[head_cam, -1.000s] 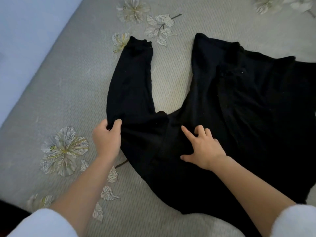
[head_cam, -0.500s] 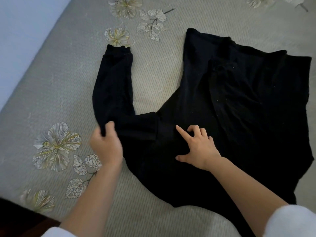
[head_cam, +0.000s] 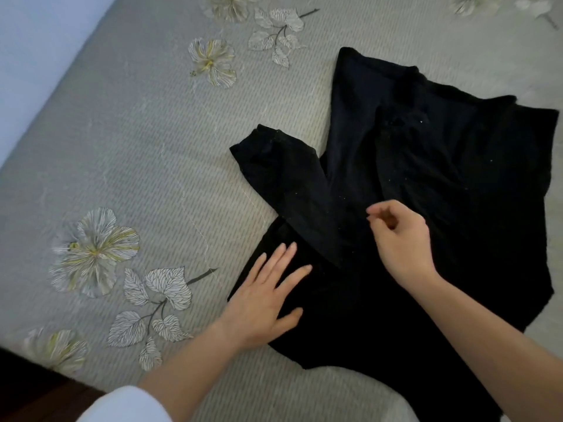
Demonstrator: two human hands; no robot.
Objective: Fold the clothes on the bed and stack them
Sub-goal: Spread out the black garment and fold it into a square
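Observation:
A black long-sleeved garment lies spread on the grey bed cover, filling the right half of the view. Its left sleeve is folded inward and lies slanted over the body, cuff pointing up and left. My left hand rests flat on the garment's lower left edge, fingers spread. My right hand hovers over the middle of the garment, fingers loosely curled, thumb and forefinger close together with nothing visibly between them.
The bed cover is grey, textured, printed with pale flowers and leaves. The bed's left edge meets a pale wall; its near corner drops to a dark floor. Bare cover lies left of the garment.
My left hand let go of the sleeve, which now lies folded in over the body, and moved down to lie flat. My right hand lifted off the fabric and curled.

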